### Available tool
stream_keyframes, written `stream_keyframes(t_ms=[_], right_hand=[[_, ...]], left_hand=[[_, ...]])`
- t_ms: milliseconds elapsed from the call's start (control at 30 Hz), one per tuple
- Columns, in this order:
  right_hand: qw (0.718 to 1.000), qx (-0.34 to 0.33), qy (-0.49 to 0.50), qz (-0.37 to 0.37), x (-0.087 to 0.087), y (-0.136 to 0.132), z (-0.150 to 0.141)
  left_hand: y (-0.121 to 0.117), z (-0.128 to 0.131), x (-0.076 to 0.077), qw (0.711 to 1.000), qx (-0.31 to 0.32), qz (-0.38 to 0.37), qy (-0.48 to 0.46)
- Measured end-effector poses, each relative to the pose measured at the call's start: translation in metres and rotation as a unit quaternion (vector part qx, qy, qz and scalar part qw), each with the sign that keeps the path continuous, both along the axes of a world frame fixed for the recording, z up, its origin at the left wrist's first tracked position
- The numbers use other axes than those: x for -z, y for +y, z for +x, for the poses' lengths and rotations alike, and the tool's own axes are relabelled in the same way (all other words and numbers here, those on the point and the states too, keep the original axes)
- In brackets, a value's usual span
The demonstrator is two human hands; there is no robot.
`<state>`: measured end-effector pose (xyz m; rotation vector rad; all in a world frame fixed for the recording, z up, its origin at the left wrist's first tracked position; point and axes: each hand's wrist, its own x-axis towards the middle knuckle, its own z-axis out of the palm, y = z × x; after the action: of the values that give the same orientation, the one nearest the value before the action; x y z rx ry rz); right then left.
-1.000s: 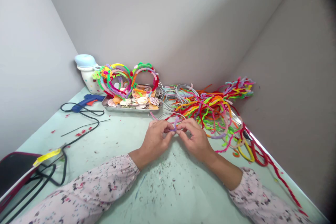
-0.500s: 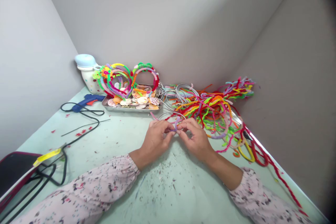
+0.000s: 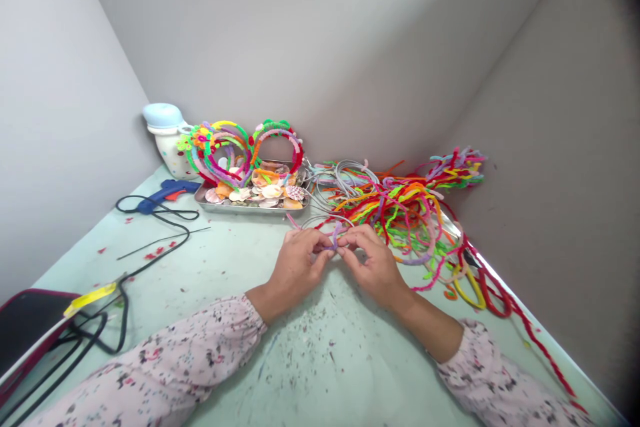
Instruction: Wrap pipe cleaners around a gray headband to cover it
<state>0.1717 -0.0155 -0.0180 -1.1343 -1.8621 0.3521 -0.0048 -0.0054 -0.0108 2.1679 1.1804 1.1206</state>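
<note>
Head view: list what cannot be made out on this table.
All in the head view:
Purple strip: pinched part hidden by the left hand and right hand.
Dark item: cut off by the left edge.
Metal tray: floor covered by shells.
Red scraps on the table: too small to identify.

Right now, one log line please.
left hand: pinching purple pipe cleaner; right hand: pinching it too; shells: in tray; glue gun: on table

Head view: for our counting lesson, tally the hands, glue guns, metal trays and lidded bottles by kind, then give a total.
Hands, left hand and right hand: 2
Blue glue gun: 1
Metal tray: 1
Blue-lidded bottle: 1
Total: 5
</note>
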Motion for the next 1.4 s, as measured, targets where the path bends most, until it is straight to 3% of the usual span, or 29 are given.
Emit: stream_keyframes(t_ms=[1400], right_hand=[[1.0,0.002,-0.007,0.004,0.0002,-0.0006,0.0004]], left_hand=[[-0.0003,0.0002,-0.002,1.0,0.0,-0.001,-0.007]])
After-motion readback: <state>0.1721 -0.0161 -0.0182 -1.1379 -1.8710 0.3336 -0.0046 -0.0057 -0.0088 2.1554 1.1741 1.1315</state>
